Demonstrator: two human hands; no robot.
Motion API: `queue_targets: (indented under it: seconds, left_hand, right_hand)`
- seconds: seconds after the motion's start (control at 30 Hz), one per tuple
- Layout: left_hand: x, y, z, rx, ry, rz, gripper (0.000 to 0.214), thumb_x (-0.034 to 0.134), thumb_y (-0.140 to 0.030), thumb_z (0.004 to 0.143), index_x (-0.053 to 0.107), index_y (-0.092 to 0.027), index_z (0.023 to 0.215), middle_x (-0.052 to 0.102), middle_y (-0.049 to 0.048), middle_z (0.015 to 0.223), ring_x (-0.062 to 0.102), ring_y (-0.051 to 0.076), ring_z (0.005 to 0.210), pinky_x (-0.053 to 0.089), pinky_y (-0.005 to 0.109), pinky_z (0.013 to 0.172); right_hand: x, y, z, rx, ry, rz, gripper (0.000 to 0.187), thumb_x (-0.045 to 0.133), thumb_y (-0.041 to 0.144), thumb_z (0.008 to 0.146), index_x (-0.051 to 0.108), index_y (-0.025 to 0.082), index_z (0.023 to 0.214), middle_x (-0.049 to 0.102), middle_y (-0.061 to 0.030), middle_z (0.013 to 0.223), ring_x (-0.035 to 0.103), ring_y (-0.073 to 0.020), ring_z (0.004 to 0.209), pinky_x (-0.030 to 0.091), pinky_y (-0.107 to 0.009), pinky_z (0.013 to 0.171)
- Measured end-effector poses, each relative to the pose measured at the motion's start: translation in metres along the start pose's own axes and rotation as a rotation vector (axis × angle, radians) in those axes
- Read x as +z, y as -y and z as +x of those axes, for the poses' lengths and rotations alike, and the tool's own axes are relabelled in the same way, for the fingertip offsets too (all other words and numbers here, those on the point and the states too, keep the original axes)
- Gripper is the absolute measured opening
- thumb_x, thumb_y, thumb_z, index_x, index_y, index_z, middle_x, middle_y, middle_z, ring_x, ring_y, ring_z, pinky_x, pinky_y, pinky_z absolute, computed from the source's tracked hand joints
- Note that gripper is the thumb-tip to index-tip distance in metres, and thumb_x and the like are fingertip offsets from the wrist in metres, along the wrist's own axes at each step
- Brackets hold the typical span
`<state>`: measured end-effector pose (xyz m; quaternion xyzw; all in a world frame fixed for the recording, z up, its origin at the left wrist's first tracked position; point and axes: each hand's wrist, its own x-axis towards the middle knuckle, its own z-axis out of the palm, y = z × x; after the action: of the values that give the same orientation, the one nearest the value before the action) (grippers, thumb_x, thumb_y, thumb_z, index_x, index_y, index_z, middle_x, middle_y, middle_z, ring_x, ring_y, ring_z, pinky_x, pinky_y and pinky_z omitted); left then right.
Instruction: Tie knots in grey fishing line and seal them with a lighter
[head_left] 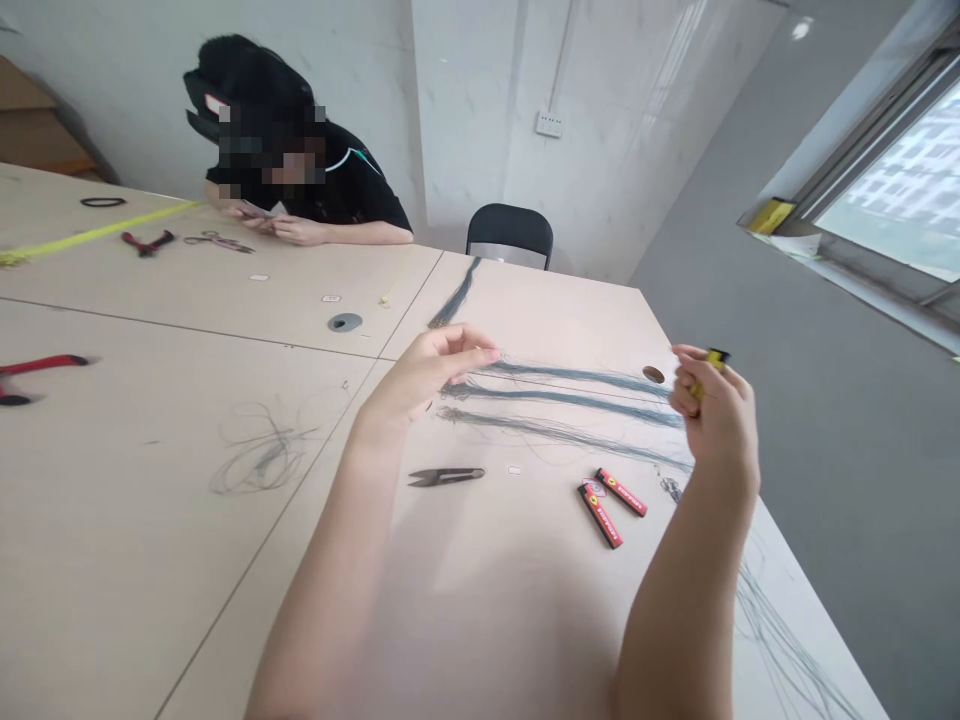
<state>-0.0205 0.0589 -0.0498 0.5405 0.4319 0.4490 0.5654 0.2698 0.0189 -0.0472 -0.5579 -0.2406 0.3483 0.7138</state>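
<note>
At the centre of the frame, the left hand (427,375) hangs above the table (525,310), its fingers (480,355) narrowly pinched, though whether they hold a fine strand cannot be told, with black thread snips (446,477) lying below. To its right lie three long bundles of fine grey-green thread (570,400), with two red-and-black sticks (600,510) near them. Further right, the right hand (716,425) curls closely around a small yellow-and-black object (716,357) beside the bundles' ends.
</note>
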Motion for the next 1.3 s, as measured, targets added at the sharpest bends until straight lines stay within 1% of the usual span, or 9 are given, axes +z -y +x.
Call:
queue_targets:
  seconds: [0.1,0.17,0.23,0.43,0.57,0.73,0.83,1.1,1.3]
  left_hand:
    - [0.011,-0.011,-0.01,0.106,0.083,0.08,0.021,0.079,-0.033,0.068,0.068,-0.018,0.076,0.053,-0.0033,0.066,0.037,0.007,0.054,0.027,0.022,0.049]
    - [0.014,-0.014,-0.014,0.156,0.103,0.118,0.021,0.078,-0.035,0.07,0.068,-0.019,0.078,0.057,-0.0024,0.069,0.041,0.008,0.056,0.03,0.023,0.051]
    - [0.016,-0.014,-0.015,0.191,0.115,0.12,0.02,0.077,-0.035,0.071,0.068,-0.019,0.079,0.058,-0.0023,0.068,0.045,0.009,0.058,0.032,0.023,0.052]
    - [0.015,-0.016,-0.017,0.228,0.152,0.046,0.01,0.076,-0.026,0.073,0.068,-0.02,0.074,0.059,-0.0032,0.065,0.048,0.008,0.058,0.034,0.021,0.053]
    - [0.012,-0.017,-0.018,0.208,0.17,0.073,0.013,0.078,-0.03,0.073,0.07,-0.02,0.075,0.057,-0.0031,0.064,0.047,0.009,0.058,0.034,0.022,0.054]
    - [0.008,-0.018,-0.02,0.206,0.184,0.129,0.013,0.078,-0.031,0.073,0.072,-0.021,0.078,0.041,-0.0057,0.055,0.04,0.009,0.055,0.032,0.022,0.053]
    - [0.006,-0.021,-0.022,0.199,0.175,0.165,0.01,0.075,-0.031,0.076,0.073,-0.021,0.078,0.047,-0.0043,0.059,0.039,0.008,0.054,0.031,0.023,0.052]
    - [-0.001,-0.022,-0.02,0.026,0.037,0.24,0.017,0.074,-0.035,0.072,0.072,-0.019,0.074,0.056,0.0002,0.068,0.038,0.01,0.055,0.028,0.024,0.048]
    - [-0.022,-0.015,-0.012,-0.155,-0.191,0.408,0.013,0.074,-0.032,0.074,0.075,-0.019,0.075,0.058,-0.0001,0.068,0.043,0.012,0.061,0.033,0.024,0.057]
  right_hand:
    - [0.035,0.009,-0.041,-0.039,0.572,-0.157,0.017,0.075,0.026,0.072,0.072,0.014,0.082,0.031,0.0076,0.057,0.022,-0.0044,0.046,0.014,-0.021,0.041]
    - [0.052,0.01,-0.066,0.021,0.791,-0.291,0.023,0.075,0.036,0.077,0.072,0.016,0.088,0.028,0.0079,0.057,0.022,-0.0056,0.048,0.015,-0.022,0.044]
    - [0.061,0.01,-0.082,0.038,0.888,-0.349,0.025,0.071,0.042,0.084,0.069,0.017,0.087,0.027,0.0076,0.057,0.022,-0.0066,0.05,0.016,-0.024,0.045]
    - [0.066,0.005,-0.087,0.022,0.914,-0.303,0.024,0.071,0.043,0.086,0.067,0.02,0.086,0.029,0.007,0.059,0.023,-0.0076,0.052,0.016,-0.025,0.047]
    - [0.065,0.004,-0.085,0.002,0.88,-0.291,0.022,0.07,0.043,0.088,0.067,0.021,0.085,0.027,0.0069,0.058,0.023,-0.008,0.052,0.017,-0.026,0.048]
    - [0.066,0.005,-0.086,-0.023,0.858,-0.293,0.021,0.07,0.039,0.087,0.066,0.02,0.08,0.028,0.0067,0.058,0.023,-0.008,0.051,0.016,-0.026,0.047]
    - [0.069,0.002,-0.085,-0.008,0.852,-0.304,0.021,0.07,0.039,0.087,0.066,0.02,0.08,0.028,0.0069,0.057,0.023,-0.0079,0.051,0.016,-0.026,0.047]
    - [0.071,-0.006,-0.079,0.049,0.865,-0.425,0.024,0.071,0.042,0.084,0.065,0.018,0.081,0.029,0.0066,0.059,0.023,-0.0073,0.052,0.016,-0.025,0.048]
    - [0.054,-0.002,-0.053,0.074,0.781,-0.439,0.03,0.071,0.039,0.083,0.057,0.016,0.07,0.025,0.0076,0.058,0.019,-0.0057,0.049,0.013,-0.024,0.045]
